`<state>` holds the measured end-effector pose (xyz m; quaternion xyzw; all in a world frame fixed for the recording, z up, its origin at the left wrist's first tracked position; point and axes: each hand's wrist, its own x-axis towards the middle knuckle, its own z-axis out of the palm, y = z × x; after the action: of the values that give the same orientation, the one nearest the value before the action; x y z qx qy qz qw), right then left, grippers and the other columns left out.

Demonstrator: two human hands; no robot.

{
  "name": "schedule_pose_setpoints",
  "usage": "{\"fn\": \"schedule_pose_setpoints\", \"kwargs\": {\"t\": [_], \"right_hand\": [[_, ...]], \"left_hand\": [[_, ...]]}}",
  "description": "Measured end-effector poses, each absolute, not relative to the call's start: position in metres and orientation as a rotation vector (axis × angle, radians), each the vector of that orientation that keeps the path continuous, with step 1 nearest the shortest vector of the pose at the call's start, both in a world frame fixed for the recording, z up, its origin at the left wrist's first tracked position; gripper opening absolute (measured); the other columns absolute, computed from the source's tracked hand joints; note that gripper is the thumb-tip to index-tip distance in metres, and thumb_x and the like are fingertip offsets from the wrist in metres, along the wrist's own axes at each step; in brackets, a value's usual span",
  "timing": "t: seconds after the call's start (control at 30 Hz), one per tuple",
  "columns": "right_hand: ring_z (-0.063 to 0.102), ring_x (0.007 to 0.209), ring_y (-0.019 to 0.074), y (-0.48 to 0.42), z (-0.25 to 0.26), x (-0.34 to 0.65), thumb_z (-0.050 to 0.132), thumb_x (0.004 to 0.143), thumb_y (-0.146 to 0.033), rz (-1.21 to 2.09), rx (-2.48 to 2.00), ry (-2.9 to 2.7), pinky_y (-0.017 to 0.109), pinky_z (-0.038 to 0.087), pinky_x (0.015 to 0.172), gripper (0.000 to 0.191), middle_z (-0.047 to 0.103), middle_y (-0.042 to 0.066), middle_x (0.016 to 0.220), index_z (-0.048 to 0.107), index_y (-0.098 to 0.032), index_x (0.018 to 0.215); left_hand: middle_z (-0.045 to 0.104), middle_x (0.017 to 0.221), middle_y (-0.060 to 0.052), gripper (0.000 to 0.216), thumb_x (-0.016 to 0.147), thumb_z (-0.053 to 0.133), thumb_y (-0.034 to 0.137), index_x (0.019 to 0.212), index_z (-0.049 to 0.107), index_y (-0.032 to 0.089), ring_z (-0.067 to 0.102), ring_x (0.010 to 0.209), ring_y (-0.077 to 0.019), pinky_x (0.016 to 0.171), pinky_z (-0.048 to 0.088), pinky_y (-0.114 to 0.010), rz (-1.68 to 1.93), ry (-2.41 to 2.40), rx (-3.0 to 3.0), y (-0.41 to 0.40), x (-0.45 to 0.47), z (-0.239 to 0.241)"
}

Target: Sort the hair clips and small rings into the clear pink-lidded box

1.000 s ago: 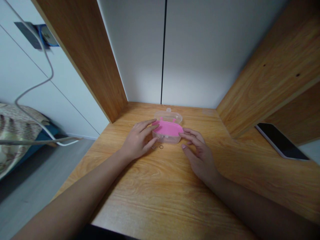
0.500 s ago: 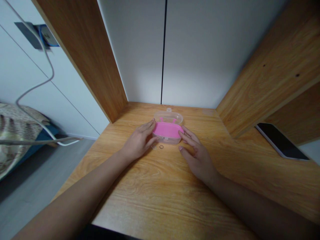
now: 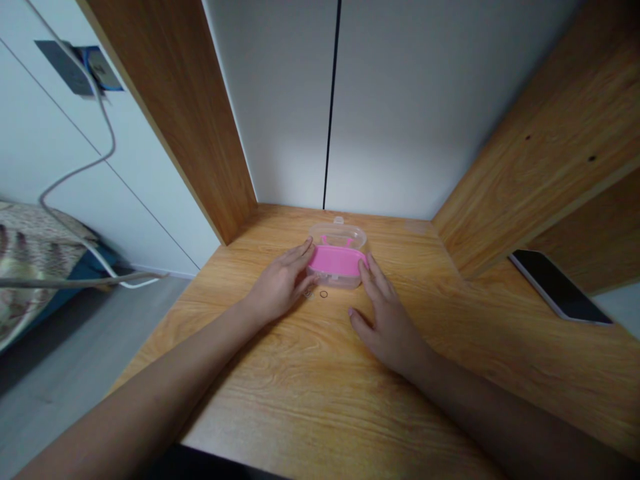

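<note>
A small oval plastic box [image 3: 345, 281] with clear walls stands on the wooden table. Its clear lid [image 3: 345, 233] is flipped open toward the back, and a pink tray [image 3: 336, 260] covers its top. At the box's left end, my left hand [image 3: 283, 277] holds on, fingers along the side and thumb at the front. The fingertips of my right hand [image 3: 387, 313] rest against the right end, with the thumb spread away and nothing in the grasp. Just in front of the box lie a thin dark ring [image 3: 323, 294] and pale rings [image 3: 307, 293], partly under my left thumb.
A phone [image 3: 560, 287] lies on the right beside a wooden panel [image 3: 540, 160]. White cabinet doors [image 3: 285, 120] rise behind the table [image 3: 300, 393]. On the left, a white cable [image 3: 107, 127] hangs in front of a wall socket [image 3: 100, 67] and a bed [image 3: 45, 260].
My right thumb has moved away from the box toward me, and the right fingers have straightened. My left hand stays at the box's left end. The view has shifted slightly.
</note>
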<state>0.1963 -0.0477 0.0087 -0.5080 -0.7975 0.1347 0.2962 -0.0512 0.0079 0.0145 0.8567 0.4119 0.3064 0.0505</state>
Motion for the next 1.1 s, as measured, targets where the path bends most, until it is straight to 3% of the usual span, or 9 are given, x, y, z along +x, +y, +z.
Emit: {"fn": "schedule_pose_setpoints", "kwargs": {"t": [0.2, 0.47, 0.87, 0.97, 1.1], "right_hand": [[0.011, 0.155, 0.0309, -0.049, 0.012, 0.194, 0.057, 0.086, -0.021, 0.247, -1.400, -2.228, 0.054, 0.026, 0.124, 0.097, 0.003, 0.011, 0.169, -0.004, -0.022, 0.161], [0.020, 0.153, 0.0343, -0.050, 0.015, 0.194, 0.057, 0.086, -0.024, 0.156, -1.437, -2.267, 0.056, 0.033, 0.119, 0.097, 0.010, 0.015, 0.168, -0.005, -0.021, 0.161], [0.016, 0.154, 0.0338, -0.045, 0.012, 0.198, 0.058, 0.085, -0.020, 0.273, -1.374, -2.172, 0.060, 0.026, 0.121, 0.096, 0.010, 0.013, 0.168, -0.001, -0.026, 0.161], [0.014, 0.154, 0.0341, -0.046, 0.012, 0.199, 0.058, 0.084, -0.019, 0.283, -1.358, -2.121, 0.062, 0.024, 0.122, 0.095, 0.010, 0.012, 0.168, 0.002, -0.027, 0.161], [0.019, 0.153, 0.0320, -0.050, 0.016, 0.198, 0.056, 0.086, -0.018, 0.298, -1.284, -2.010, 0.060, 0.025, 0.122, 0.081, 0.016, 0.012, 0.165, 0.019, -0.029, 0.157]], "left_hand": [[0.043, 0.154, -0.018, 0.060, 0.096, 0.058, 0.032, 0.151, 0.041, 0.014, 0.046, 0.142, -0.0273, 0.117, 0.043, -0.048, 0.938, 1.274, 2.611, 0.008, -0.049, 0.015], [0.044, 0.154, -0.016, 0.059, 0.096, 0.058, 0.032, 0.150, 0.042, 0.016, 0.050, 0.139, -0.0272, 0.114, 0.045, -0.047, 0.862, 1.348, 2.657, 0.006, -0.049, 0.018], [0.046, 0.152, -0.014, 0.057, 0.094, 0.058, 0.036, 0.147, 0.044, 0.020, 0.047, 0.138, -0.0296, 0.115, 0.042, -0.047, 0.965, 1.260, 2.613, 0.006, -0.050, 0.028], [0.056, 0.138, -0.015, 0.049, 0.092, 0.056, 0.031, 0.138, 0.047, 0.018, 0.055, 0.126, -0.0293, 0.107, 0.047, -0.047, 1.061, 1.306, 2.559, 0.006, -0.058, 0.035], [0.064, 0.101, -0.011, 0.021, 0.086, 0.055, 0.024, 0.104, 0.058, 0.016, 0.061, 0.096, -0.0256, 0.086, 0.052, -0.041, 0.936, 1.378, 2.575, 0.007, -0.070, 0.042]]}}
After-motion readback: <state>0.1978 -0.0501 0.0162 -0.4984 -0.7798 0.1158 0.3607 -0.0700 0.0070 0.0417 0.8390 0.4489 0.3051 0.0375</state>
